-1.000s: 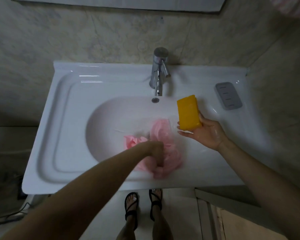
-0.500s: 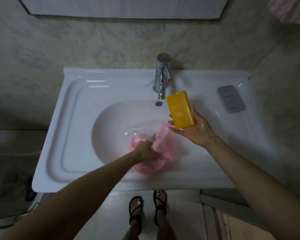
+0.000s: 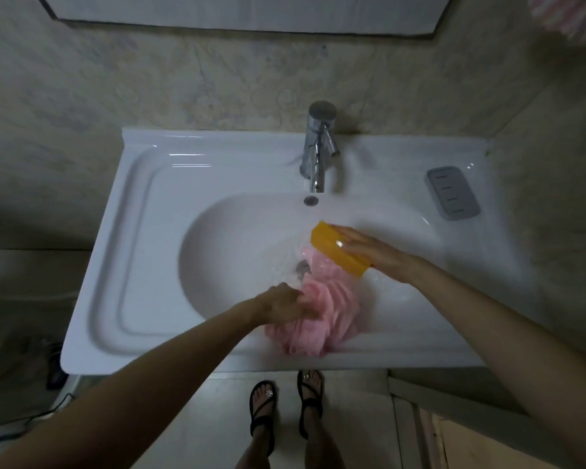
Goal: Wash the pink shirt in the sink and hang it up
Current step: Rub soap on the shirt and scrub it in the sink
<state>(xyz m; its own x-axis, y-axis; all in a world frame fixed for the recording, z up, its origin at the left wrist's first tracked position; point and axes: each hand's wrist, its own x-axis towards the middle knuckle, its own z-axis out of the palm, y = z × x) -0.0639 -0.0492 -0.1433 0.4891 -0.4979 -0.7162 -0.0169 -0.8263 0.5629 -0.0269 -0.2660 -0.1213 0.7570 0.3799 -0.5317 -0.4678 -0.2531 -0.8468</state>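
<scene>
Down in the basin, the left hand (image 3: 285, 304) has its fingers curled into a bunch of the shirt (image 3: 322, 313), gripping it against the near slope of the sink (image 3: 217, 238). The right hand (image 3: 379, 253) holds the soap (image 3: 335, 253), with its fingers laid fairly straight along the top face and the thumb hidden beneath. The bar is tilted, its lower edge at the far end of the cloth; whether it touches, I cannot tell.

The shirt lies crumpled in the near right part of the bowl, its front folds spilling over the rim onto the worktop (image 3: 142, 265). Beyond it the drain (image 3: 303, 265) shows under what looks like running water below the tap (image 3: 318, 147), though blur leaves that uncertain. A grey dish (image 3: 453, 192) sits well apart at the right rear.

Wet, the shirt should be limp, clingy and heavier than it looks. It will hold no shape, so a full fistful of gathered folds is the best grip, with a stretch kept taut for soaping. The soap is likely slick and wants a firm clasp across its width. For hanging, the shoulders or collar seem the sensible hold.
</scene>
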